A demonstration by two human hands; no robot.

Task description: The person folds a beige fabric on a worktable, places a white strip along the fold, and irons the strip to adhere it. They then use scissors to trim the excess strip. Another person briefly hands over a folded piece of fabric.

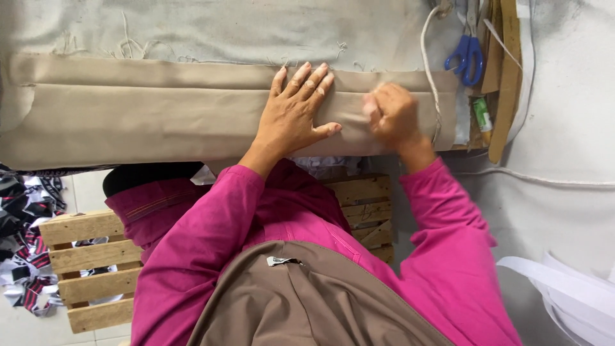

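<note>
A long piece of folded tan fabric [141, 115] lies across the cloth-covered table [224, 29]. My left hand [298, 106] rests flat on it with fingers spread, pressing the fold near the middle. My right hand [391, 114] is curled on the same fabric just to the right, blurred by motion; I cannot tell whether it holds anything small. Both arms wear bright pink sleeves.
Blue-handled scissors [466, 59] lie at the table's far right, beside wooden rulers [509, 77], a white cord [428, 64] and a small green tube [482, 114]. A wooden pallet [90, 269] and striped fabric scraps [25, 211] sit below left. White strapping [564, 282] curls at lower right.
</note>
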